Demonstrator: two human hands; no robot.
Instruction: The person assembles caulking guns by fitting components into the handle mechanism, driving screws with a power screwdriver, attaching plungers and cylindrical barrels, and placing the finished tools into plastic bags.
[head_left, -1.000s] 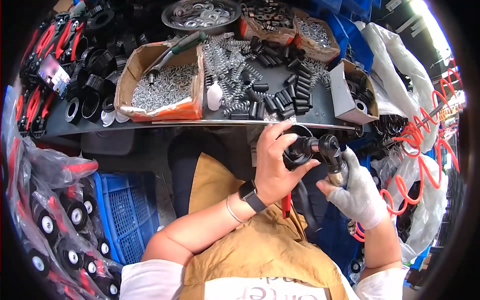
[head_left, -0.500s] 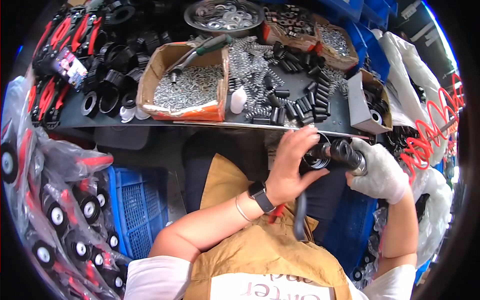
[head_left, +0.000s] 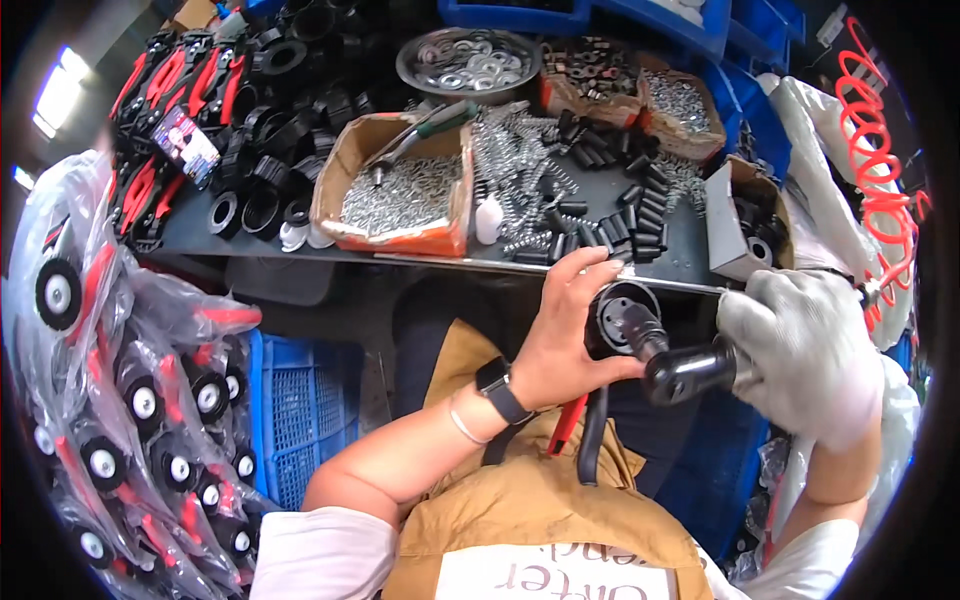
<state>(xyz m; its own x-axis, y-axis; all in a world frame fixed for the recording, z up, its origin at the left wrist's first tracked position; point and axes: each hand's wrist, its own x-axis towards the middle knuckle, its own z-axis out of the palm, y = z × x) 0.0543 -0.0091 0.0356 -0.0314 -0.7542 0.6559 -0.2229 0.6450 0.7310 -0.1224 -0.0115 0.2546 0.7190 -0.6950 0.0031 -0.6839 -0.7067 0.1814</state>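
My bare left hand (head_left: 560, 345) is wrapped round the left side of a black round tool head (head_left: 609, 325), whose face shows small holes. Below it hang a red handle (head_left: 568, 424) and a black handle (head_left: 592, 440), seemingly of the same tool. My right hand (head_left: 815, 350), in a pale glove, is closed round a black angled power driver (head_left: 690, 372). The driver's socket end (head_left: 643, 330) points at the tool head's face; whether it touches a screw there I cannot tell. A red coiled hose (head_left: 868, 150) runs down behind the right hand.
Along the bench stand a carton of small screws (head_left: 395, 200), loose springs (head_left: 510, 150), black sleeves (head_left: 645, 205), a bowl of washers (head_left: 468, 65) and a box of black rings (head_left: 745, 215). Bagged wheeled tools (head_left: 150, 400) and a blue crate (head_left: 305, 410) are at left.
My right hand has lifted and shifted right with the driver, whose body has swung nearer me. The tool head's holed face now shows. The whole view has shifted slightly.
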